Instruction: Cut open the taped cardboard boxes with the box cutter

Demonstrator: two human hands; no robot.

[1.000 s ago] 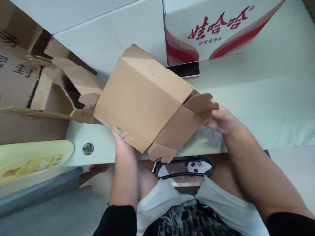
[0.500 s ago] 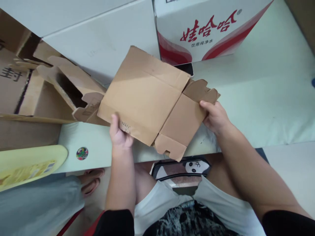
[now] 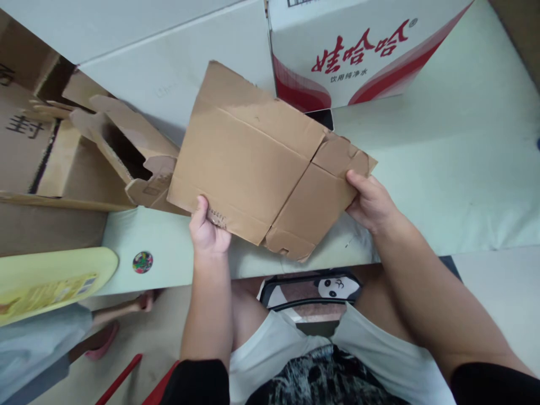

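Observation:
A brown cardboard box (image 3: 248,157), pressed nearly flat, is held tilted over the table between both hands. My left hand (image 3: 208,228) grips its lower left edge, the thumb on top beside some small dark print. At the right end, my right hand (image 3: 371,199) pinches the flap section, thumb above and fingers hidden underneath. Creases run along the large panel, and notched tabs lie folded at the right end. Just left of it lies another cardboard box (image 3: 147,140) with an open end, partly behind the held one.
A white carton with red lettering (image 3: 358,62) stands at the back, a dark phone (image 3: 323,118) before it. White boxes (image 3: 177,79) and a large brown carton (image 3: 25,146) stand left. A yellow-green container (image 3: 59,281) and a round sticker (image 3: 142,262) are near the front edge. Another person (image 3: 42,343) is lower left.
The box has gone flatter, with its end flaps pressed down into line. My left thumb has come up over its edge; my right hand has shifted onto the flap section. The other person has moved left.

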